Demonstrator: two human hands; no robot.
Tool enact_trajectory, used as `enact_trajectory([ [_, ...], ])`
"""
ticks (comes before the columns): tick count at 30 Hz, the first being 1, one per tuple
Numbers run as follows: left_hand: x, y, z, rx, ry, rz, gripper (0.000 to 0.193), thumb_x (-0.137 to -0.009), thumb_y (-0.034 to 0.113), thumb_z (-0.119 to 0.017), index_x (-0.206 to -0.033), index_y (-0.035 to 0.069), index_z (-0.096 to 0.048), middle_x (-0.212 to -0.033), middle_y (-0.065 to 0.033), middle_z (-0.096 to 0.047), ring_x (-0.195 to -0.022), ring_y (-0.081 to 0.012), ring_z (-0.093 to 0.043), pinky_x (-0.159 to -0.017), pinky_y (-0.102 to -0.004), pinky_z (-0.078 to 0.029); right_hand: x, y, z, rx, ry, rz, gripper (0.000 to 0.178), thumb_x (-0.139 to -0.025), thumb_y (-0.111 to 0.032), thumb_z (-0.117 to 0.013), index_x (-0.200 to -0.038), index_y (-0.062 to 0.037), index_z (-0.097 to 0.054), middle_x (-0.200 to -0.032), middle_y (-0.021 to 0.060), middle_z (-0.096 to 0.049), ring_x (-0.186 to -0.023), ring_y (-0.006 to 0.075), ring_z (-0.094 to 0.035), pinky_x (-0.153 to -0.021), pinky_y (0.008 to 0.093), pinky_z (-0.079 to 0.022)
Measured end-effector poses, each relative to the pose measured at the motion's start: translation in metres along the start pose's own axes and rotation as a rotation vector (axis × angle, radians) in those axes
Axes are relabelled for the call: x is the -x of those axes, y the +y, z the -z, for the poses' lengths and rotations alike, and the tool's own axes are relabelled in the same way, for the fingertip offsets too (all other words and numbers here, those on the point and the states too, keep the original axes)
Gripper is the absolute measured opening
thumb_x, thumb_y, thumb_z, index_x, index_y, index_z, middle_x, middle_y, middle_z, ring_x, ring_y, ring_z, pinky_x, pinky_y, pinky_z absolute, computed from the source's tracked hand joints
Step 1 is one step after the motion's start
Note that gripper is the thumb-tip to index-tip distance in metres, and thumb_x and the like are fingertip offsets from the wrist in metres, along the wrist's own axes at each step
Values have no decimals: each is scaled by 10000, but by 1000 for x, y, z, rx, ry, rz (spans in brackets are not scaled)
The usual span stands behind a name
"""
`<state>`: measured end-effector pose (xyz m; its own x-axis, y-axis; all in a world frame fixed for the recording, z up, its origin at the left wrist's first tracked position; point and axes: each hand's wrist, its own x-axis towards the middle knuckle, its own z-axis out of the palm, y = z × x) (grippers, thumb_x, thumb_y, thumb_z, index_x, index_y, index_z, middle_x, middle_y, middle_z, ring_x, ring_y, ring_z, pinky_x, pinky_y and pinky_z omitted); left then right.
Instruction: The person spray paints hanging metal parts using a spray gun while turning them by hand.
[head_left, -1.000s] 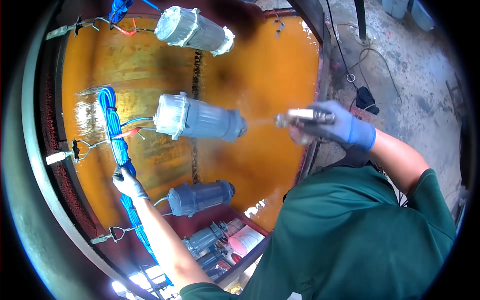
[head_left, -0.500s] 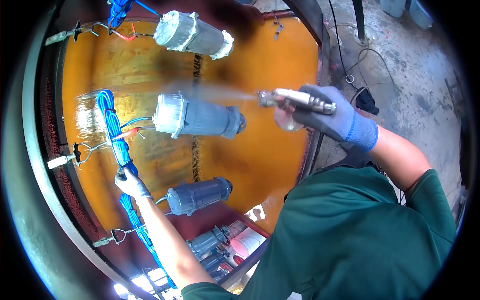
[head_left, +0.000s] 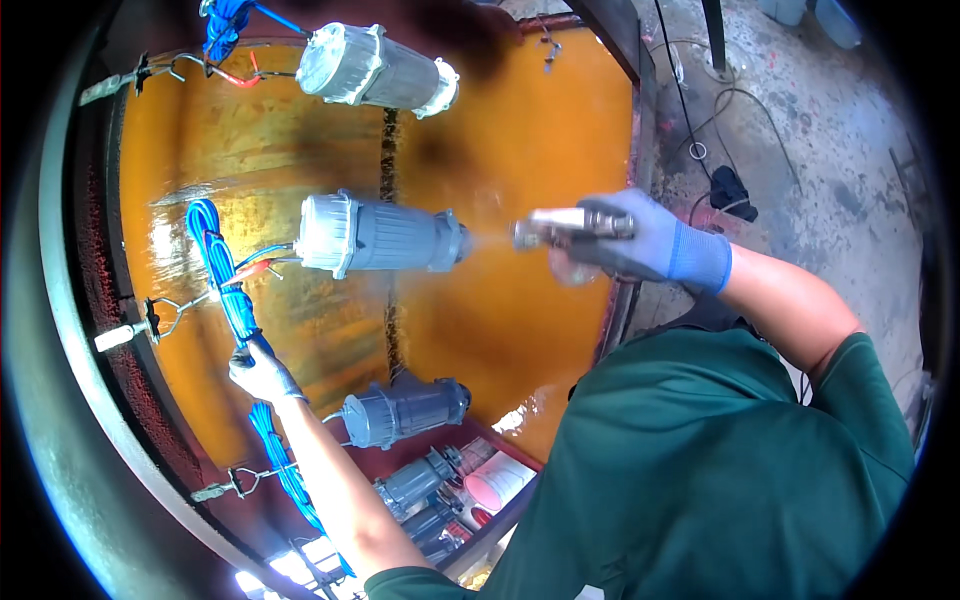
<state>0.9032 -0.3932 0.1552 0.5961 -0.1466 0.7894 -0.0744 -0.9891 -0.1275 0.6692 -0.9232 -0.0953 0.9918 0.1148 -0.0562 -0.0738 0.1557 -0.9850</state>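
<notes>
My right hand [head_left: 655, 235], in a grey-blue work glove, grips a metal spray gun [head_left: 575, 222]. From its nozzle a pale mist blows left onto the bottom end of a hanging, pump-like cylinder [head_left: 385, 237], whose coat is light grey. My gloved left hand [head_left: 262, 373] is closed round the lower end of a bundled blue cable [head_left: 222, 265] that leads to that cylinder. Above it hangs another silvery-grey cylinder [head_left: 378, 70]. A darker grey-blue one [head_left: 405, 412] hangs below, close to my left forearm.
Behind the cylinders stands a glossy, orange-yellow booth panel [head_left: 520, 330]. Hooks, one of them a hook with a white tag [head_left: 120, 336], hang from a rail at the left. More grey cylinders [head_left: 418, 483] and a pink-lined bucket [head_left: 490, 487] lie lower down. A thin hose [head_left: 765, 115] crosses the concrete floor.
The spray gun has moved slightly left and down, from above the middle cylinder's end to level with it. That cylinder has turned somewhat. My left hand keeps hold of the cable.
</notes>
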Motion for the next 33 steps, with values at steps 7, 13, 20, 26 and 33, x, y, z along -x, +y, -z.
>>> enact_trajectory([
  [7, -9, -17, -13, 66, -35, 10, 300, -919, 247, -756, -879, -25, -635, -930, -183, -634, -847, -324, -614, -796, -469, -496, 0, 40, -3, -11, -114, 166, 297, -971, -266, -775, -1093, -7, -697, -890, 94, -753, -818, 152, -725, -754, 328, -577],
  [13, -19, -19, -22, 276, -70, 128, 256, -910, 198, -782, -995, -25, -688, -923, -127, -681, -850, -238, -653, -801, -404, -536, 5, 53, -3, -227, 140, -95, 258, -983, -217, -750, -1118, -4, -695, -953, 98, -782, -889, 153, -752, -815, 320, -599],
  [20, -25, 0, -25, 461, -172, 174, 122, -903, 53, -690, -996, -26, -677, -923, -112, -728, -826, -191, -689, -786, -352, -575, 34, 53, 13, 32, -211, 2, 258, -977, -244, -734, -1073, -7, -702, -948, 103, -784, -872, 162, -756, -799, 339, -604],
  [26, -34, -13, -36, 323, -158, 137, 209, -881, -12, -581, -1045, -29, -709, -966, -87, -747, -860, -166, -685, -831, -333, -572, 41, 64, 10, -321, 99, -39, 209, -971, -197, -720, -1064, -11, -701, -894, 79, -766, -858, 122, -734, -764, 313, -593],
  [33, -44, -45, -31, 536, -340, 141, 461, -928, -13, -590, -1387, -65, -596, -1226, -133, -678, -1082, -228, -647, -965, -348, -521, 34, 71, 12, -299, 125, 80, 296, -966, -265, -771, -1139, -30, -726, -960, 42, -748, -863, 88, -669, -781, 296, -559],
])
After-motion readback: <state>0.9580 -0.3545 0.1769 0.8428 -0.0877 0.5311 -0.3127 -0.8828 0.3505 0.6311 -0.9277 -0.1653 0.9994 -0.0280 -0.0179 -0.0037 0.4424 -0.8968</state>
